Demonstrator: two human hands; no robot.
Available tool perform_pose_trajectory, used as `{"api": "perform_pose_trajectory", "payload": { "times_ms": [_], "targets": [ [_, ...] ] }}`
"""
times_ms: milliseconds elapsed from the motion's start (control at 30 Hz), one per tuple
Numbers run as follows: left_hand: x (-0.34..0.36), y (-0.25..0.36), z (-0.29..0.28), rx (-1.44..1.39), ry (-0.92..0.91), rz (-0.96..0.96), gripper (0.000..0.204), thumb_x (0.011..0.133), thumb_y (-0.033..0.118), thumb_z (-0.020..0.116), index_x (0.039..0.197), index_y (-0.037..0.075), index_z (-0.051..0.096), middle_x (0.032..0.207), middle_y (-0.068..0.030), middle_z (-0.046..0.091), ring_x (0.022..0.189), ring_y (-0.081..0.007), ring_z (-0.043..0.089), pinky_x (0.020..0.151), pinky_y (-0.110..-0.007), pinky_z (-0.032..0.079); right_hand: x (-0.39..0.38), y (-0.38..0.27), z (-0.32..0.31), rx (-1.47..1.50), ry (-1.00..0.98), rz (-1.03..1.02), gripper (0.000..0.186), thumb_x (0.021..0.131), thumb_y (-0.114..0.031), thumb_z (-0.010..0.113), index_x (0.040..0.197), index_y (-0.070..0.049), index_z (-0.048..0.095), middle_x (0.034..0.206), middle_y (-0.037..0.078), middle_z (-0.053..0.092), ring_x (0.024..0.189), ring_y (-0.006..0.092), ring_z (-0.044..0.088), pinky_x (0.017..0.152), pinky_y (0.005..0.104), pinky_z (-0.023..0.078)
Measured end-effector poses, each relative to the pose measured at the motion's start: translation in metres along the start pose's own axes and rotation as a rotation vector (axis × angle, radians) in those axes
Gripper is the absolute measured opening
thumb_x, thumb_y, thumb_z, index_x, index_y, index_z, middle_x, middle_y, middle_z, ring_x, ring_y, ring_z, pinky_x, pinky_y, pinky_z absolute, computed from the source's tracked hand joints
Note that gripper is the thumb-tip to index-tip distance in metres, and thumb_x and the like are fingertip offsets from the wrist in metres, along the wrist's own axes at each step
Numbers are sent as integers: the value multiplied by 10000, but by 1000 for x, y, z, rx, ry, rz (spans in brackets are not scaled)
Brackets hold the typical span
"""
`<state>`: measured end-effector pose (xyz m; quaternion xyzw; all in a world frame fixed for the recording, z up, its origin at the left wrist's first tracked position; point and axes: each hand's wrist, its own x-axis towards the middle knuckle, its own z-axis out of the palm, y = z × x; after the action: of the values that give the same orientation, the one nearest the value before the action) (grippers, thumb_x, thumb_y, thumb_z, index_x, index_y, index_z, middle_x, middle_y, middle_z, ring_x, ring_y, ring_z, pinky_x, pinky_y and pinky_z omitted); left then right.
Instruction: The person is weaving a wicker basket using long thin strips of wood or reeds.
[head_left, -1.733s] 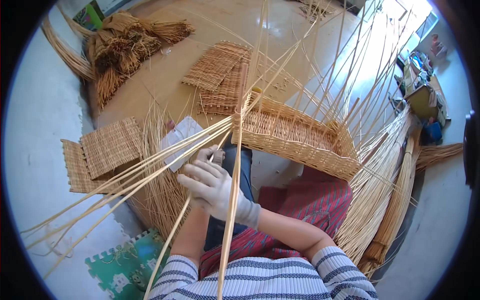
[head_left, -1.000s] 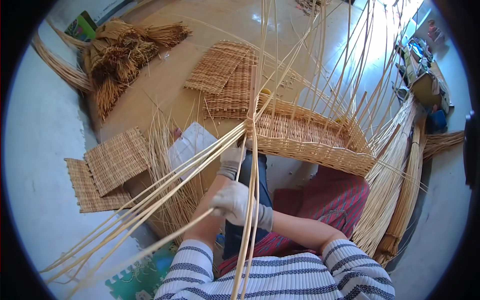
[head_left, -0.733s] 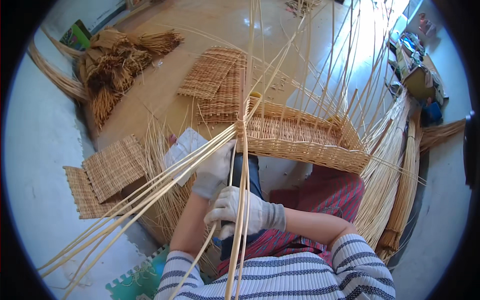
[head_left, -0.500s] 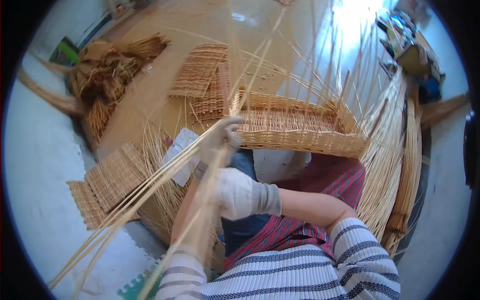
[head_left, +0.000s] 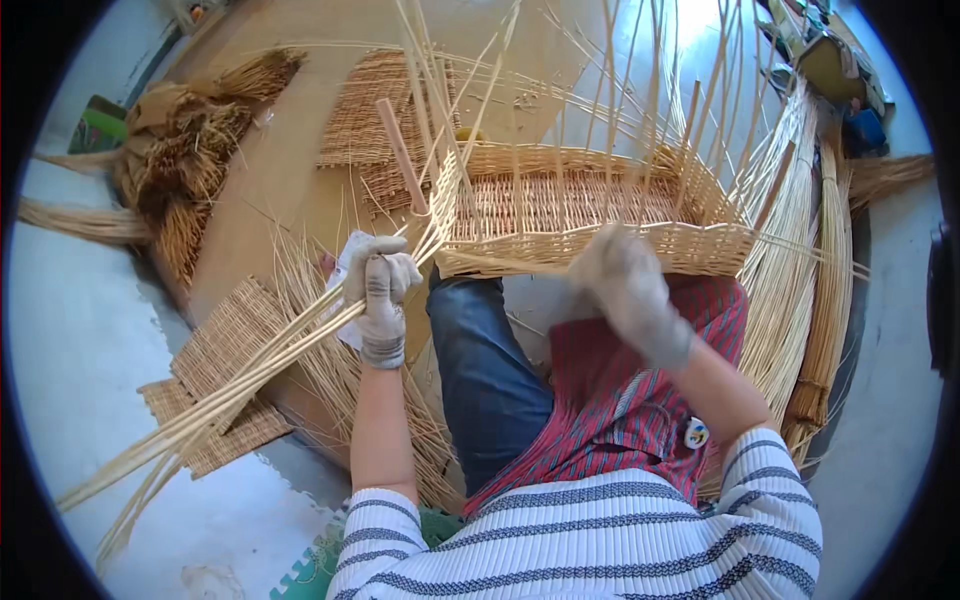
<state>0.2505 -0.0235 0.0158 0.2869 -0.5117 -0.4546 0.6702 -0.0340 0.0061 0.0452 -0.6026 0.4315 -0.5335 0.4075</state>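
A long, shallow wicker basket (head_left: 600, 253) rests at my knees, with many upright stakes rising from its walls. My left hand (head_left: 380, 290), in a pale work glove, is closed round a bundle of long wicker rods (head_left: 270, 360) at the basket's left corner; their loose ends trail to the lower left. In front of the basket's near wall, my gloved right hand (head_left: 632, 290) is blurred but looks closed. A single wicker rod (head_left: 535, 267) runs from the left corner along that wall to its fingers. A wooden stick (head_left: 400, 155) stands tilted at the left corner.
Woven panels (head_left: 370, 105) lie beyond the basket, and more woven mats (head_left: 232, 350) lie at left. Bundles of pale rods (head_left: 785, 310) line the right side. A heap of brown plant material (head_left: 180, 150) sits far left. Loose rods (head_left: 370, 420) lie beside my left leg.
My right hand has moved from beside my left forearm out to the right, in front of the basket. My left hand has shifted slightly left and still grips the rods.
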Motion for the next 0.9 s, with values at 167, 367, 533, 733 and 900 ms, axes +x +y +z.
{"api": "perform_pose_trajectory", "payload": {
  "times_ms": [167,367,533,733,900],
  "targets": [
    [-33,-12,-9,86,43,-97,447,1045,390,453,1092,-36,580,678,-11,512,696,-118,536,680,-278,477,52,85,-38,567,119,282,472,1012,-517,422,900,-78,557,635,-14,380,563,135,412,801,383,511],
    [-73,-65,-17,115,596,-164,460,973,432,590,1110,-7,603,990,-87,650,950,-158,591,829,-301,487,33,70,-37,-45,126,125,174,976,-27,573,1140,-76,604,998,-10,604,895,83,550,824,252,479],
    [-21,-90,15,351,231,-274,646,830,272,797,1310,-12,472,1139,-110,625,1018,-214,593,917,-329,478,31,89,-22,-138,367,132,101,921,21,618,977,-62,633,823,-29,609,753,54,542,692,218,468],
    [-11,-93,24,430,167,-343,656,809,186,812,1314,1,438,1187,-120,585,1091,-216,566,956,-321,463,35,85,-24,-208,394,152,86,928,11,617,976,-59,635,806,-29,591,740,57,527,678,215,454],
    [-9,-94,30,399,183,-239,707,793,194,825,1337,2,416,1207,-98,560,1093,-198,555,952,-327,473,41,83,-25,-104,386,172,71,928,14,618,964,-46,632,800,-27,589,721,57,518,670,216,451]
  ]
}}
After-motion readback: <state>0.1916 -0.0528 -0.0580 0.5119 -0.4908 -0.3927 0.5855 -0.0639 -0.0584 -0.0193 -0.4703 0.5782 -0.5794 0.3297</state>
